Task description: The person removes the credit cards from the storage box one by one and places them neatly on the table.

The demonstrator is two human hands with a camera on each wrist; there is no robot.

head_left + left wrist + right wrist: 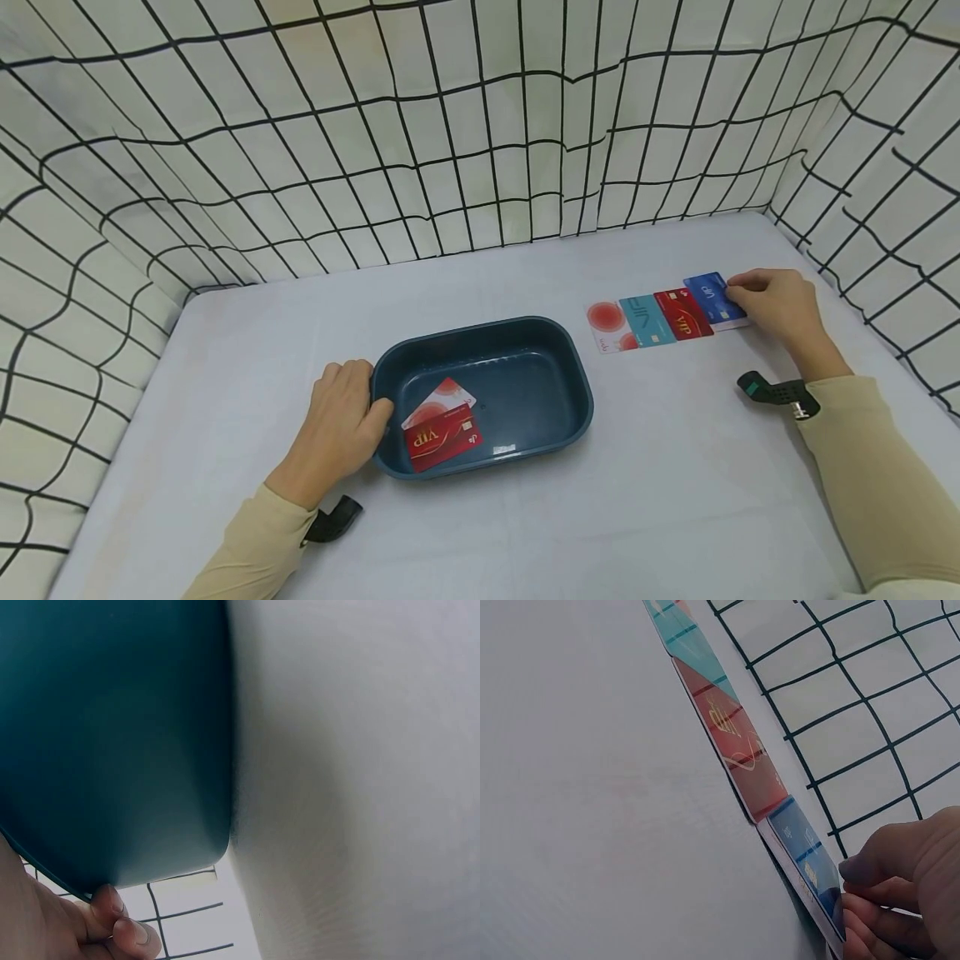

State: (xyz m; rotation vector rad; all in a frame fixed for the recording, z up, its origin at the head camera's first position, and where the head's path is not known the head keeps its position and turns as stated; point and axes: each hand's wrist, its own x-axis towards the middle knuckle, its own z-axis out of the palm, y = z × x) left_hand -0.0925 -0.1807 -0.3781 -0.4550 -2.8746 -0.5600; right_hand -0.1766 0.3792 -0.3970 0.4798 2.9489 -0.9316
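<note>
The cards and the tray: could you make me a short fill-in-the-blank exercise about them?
1. The person's left grip holds the dark-blue, rounded-rectangular plastic tray, in which exactly ____ cards show.
2. The topmost rectangular card touched by the person's right grip is coloured ____.
3. In the row, the rectangular teal card lies between the white-and-red patterned card and the ____ one.

Missing words: two; blue; red.

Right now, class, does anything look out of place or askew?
Yes: the blue card at the right end of the row sits out of line, a pale edge showing beneath. In the tray, a red card lies crookedly across a white card.
</note>
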